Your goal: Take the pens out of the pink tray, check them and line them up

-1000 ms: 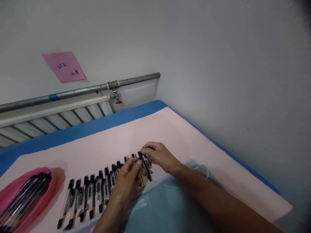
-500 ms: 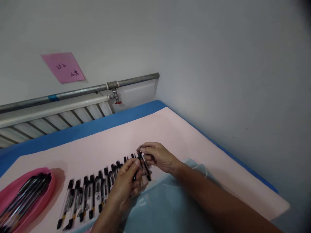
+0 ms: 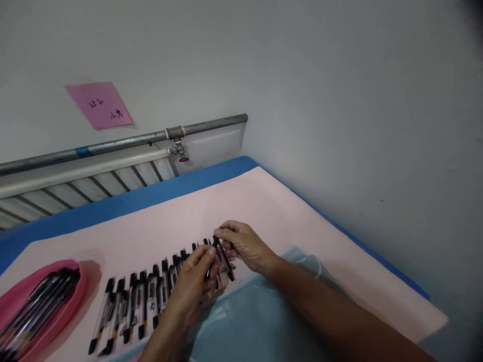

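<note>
L hand (image 3: 196, 271) grips slim black plastic pen (image 3: 215, 242), R hand (image 3: 244, 246) pinches top end; best aligned, w/ light pressure.

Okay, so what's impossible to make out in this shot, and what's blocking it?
All in the head view:
Black piece: the left hand covers part of it.
Right hand: its curled fingers hide the palm.
Row of pens: the left hand and wrist hide some.
Bowl: cut off by the left and bottom edges; blur smears the lower ends of its pens.
</note>
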`<state>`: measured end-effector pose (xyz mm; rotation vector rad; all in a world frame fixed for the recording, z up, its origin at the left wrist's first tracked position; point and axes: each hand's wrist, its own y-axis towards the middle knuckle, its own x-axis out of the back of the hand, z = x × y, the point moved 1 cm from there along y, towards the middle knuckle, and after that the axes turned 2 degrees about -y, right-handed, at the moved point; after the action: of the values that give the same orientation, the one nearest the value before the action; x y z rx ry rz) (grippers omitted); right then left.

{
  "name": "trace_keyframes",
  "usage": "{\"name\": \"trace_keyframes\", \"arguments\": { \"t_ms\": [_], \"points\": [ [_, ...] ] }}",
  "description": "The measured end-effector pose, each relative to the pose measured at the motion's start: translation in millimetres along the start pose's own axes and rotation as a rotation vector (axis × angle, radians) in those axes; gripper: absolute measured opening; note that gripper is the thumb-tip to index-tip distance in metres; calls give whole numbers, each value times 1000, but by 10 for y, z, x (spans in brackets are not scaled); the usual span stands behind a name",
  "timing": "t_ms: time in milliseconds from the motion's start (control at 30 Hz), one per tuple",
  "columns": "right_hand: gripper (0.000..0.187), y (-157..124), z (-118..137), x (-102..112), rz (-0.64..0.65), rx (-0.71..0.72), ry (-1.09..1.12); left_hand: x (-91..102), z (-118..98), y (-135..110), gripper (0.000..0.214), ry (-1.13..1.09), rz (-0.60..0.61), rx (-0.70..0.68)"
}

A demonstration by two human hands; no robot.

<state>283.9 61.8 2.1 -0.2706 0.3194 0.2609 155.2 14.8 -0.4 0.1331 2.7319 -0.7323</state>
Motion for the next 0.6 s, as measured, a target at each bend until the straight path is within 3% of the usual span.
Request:
{"name": "trace_keyframes", "arguments": {
  "t_ms": [200, 433, 600],
  "points": [
    [22, -2, 18, -12, 74, -22, 7, -7, -10, -1, 34, -8, 23, -7],
    [16, -6, 14, -29, -55, 10, -17, 17, -16, -8, 30, -22, 51, 40],
    [15, 4, 66, 2, 53, 20, 87, 90, -64, -37, 28, -169, 166, 173]
  ]
}}
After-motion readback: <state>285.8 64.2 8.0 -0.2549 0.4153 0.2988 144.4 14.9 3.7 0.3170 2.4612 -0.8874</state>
